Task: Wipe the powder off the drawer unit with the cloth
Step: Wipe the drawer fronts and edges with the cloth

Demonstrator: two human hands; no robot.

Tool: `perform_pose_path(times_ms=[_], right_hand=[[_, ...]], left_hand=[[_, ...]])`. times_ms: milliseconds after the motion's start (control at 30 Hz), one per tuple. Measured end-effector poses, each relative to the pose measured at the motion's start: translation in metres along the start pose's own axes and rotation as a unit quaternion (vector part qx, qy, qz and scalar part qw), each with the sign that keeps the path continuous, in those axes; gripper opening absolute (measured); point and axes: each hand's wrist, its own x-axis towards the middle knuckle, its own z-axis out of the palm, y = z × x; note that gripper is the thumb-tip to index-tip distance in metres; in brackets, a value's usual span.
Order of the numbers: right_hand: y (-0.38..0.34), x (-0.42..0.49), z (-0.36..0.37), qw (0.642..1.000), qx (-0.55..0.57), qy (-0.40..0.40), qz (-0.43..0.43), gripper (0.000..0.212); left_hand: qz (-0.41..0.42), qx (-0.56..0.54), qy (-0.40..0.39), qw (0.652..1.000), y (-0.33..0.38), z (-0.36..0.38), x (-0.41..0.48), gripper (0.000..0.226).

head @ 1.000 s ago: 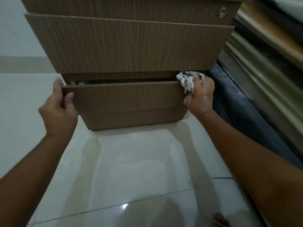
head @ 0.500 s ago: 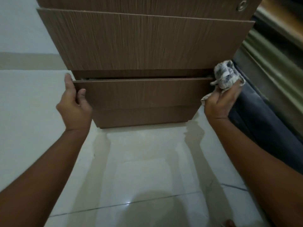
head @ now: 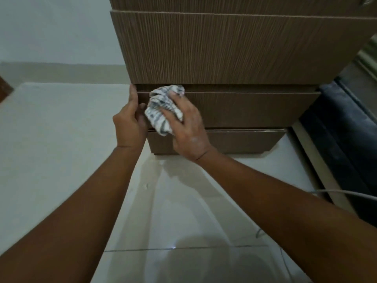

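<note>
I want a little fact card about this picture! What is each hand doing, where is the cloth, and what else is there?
furniture: brown wood-grain drawer unit, standing on the pale glossy tiled floor
lower drawer: pulled out a little, narrow gap above it
cloth: crumpled white cloth with grey pattern, pressed on the drawer front near its left end
right hand: holds the cloth against the drawer; pale powdery marks on its back
left hand: grips the drawer's left edge
beside unit: dark blue fabric on the right

No readable text, label, brand or number shows on anything here
</note>
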Motion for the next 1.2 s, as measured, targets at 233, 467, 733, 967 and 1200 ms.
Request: perform_pose_path(times_ms=[233,467,733,967,1200], right_hand=[[-0.009,0.004,0.061,0.984,-0.168,-0.062,-0.011,0.054],[0.035,-0.023,0.042,0.976,-0.196,-0.085,-0.037,0.055],[0.095,-0.059,-0.005,0.966,-0.254,-0.044,0.023,0.072],[0.139,-0.086,-0.047,0.955,-0.281,-0.071,0.068,0.081],[0.176,-0.115,-0.087,0.934,-0.293,-0.080,0.189,0.104]], left_hand=[[0.034,-0.031,-0.022,0.999,-0.013,-0.003,-0.004,0.057],[0.073,0.044,-0.084,0.993,-0.028,0.009,-0.015,0.081],[0.042,0.010,-0.084,0.996,-0.030,0.011,-0.016,0.099],[-0.007,-0.049,-0.054,0.997,-0.027,0.014,-0.021,0.095],[-0.002,-0.058,-0.055,0.997,-0.026,0.017,-0.024,0.097]])
